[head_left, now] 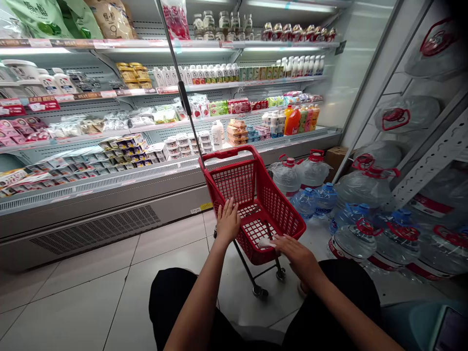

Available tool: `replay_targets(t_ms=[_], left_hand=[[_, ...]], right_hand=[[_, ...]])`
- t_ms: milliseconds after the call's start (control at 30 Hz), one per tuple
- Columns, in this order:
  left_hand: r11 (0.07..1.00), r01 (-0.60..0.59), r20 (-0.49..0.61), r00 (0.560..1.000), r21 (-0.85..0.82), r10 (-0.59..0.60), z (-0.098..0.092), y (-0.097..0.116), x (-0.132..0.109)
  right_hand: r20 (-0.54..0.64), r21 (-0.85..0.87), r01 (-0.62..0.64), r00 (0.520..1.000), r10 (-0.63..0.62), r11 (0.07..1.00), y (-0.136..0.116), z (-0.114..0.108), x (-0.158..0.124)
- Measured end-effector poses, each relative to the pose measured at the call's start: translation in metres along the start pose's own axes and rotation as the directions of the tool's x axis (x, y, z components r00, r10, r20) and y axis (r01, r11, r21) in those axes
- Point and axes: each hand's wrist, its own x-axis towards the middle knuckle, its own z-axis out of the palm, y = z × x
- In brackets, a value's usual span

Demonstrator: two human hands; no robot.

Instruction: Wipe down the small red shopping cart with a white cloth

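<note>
A red plastic shopping basket cart point(281, 214) on a wheeled metal frame stands in front of me. My left hand point(228, 220) rests at its near left rim, fingers stretched out and apart, holding nothing. My right hand point(298, 254) is at the near right end of the basket. A small crumpled white tissue point(266, 242) shows at its fingertips, held against the near rim. The underside of the right fingers is hidden. Through the basket's grid, the floor shows.
A refrigerated shelf unit point(175, 170) full of dairy goods and drinks runs behind the cart. Large water bottles point(356, 241) stand on the floor to the right, beside a white metal rack point(429, 163). A thin dark pole point(185, 100) rises from the cart's left side. My knees are close below.
</note>
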Motion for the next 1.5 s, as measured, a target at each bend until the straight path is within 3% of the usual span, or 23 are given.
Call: replay_targets(t_ms=[100, 167, 233, 333, 433, 667, 767, 900, 1000, 1100, 1200, 1367, 1433, 1500], left_hand=[[0.999, 0.040, -0.031, 0.999, 0.020, -0.039, -0.001, 0.001, -0.002], [0.999, 0.042, -0.048, 0.998, 0.035, -0.040, 0.005, 0.013, -0.009], [0.999, -0.017, -0.044, 0.999, 0.049, 0.019, 0.016, 0.034, -0.023], [0.968, -0.249, -0.002, 0.968, 0.042, 0.249, 0.033, 0.067, -0.050], [0.962, -0.266, -0.062, 0.961, 0.056, 0.269, 0.035, 0.077, -0.069], [0.943, -0.330, -0.024, 0.943, 0.041, 0.331, -0.003, 0.031, -0.072], [0.938, -0.345, 0.034, 0.938, 0.033, 0.344, -0.011, 0.014, -0.067], [0.966, -0.256, 0.053, 0.966, 0.034, 0.254, -0.005, 0.016, -0.067], [0.962, -0.273, 0.036, 0.962, 0.010, 0.272, 0.001, 0.024, -0.076], [0.958, -0.287, 0.037, 0.957, 0.005, 0.286, -0.002, 0.022, -0.085], [0.951, -0.308, 0.051, 0.950, 0.006, 0.308, -0.012, 0.010, -0.088], [0.954, -0.298, 0.039, 0.954, 0.005, 0.298, -0.022, -0.015, -0.079], [0.961, -0.275, 0.040, 0.961, 0.014, 0.274, -0.022, -0.023, -0.074], [0.977, -0.213, 0.046, 0.976, 0.029, 0.212, -0.020, -0.027, -0.070]], right_hand=[[0.007, -0.019, -0.072, 0.997, 0.072, 0.997, 0.028, -0.010, -0.014], [-0.013, -0.047, -0.134, 0.991, 0.133, 0.990, 0.029, -0.010, -0.017], [-0.046, -0.060, -0.169, 0.985, 0.166, 0.984, 0.014, -0.002, -0.012], [-0.074, -0.061, -0.151, 0.987, 0.146, 0.987, -0.022, 0.017, 0.003], [-0.050, -0.037, -0.082, 0.996, 0.080, 0.996, -0.043, 0.026, 0.015], [-0.031, -0.092, 0.038, 0.999, -0.041, 0.995, -0.008, -0.012, -0.004], [0.001, -0.105, 0.060, 0.998, -0.061, 0.993, -0.009, -0.019, -0.006], [-0.049, -0.007, 0.083, 0.995, -0.083, 0.997, -0.035, -0.006, 0.005], [0.019, 0.086, 0.141, 0.990, -0.143, 0.986, -0.048, 0.003, 0.013], [0.081, 0.140, 0.218, 0.970, -0.230, 0.966, -0.043, 0.002, 0.020], [0.080, 0.155, 0.263, 0.958, -0.277, 0.952, -0.020, -0.003, 0.031], [0.002, 0.064, 0.127, 0.992, -0.127, 0.990, 0.031, -0.005, 0.054], [-0.028, 0.025, 0.067, 0.997, -0.066, 0.997, 0.035, -0.002, 0.057], [-0.072, -0.002, 0.028, 0.997, -0.029, 1.000, 0.021, 0.006, 0.056]])
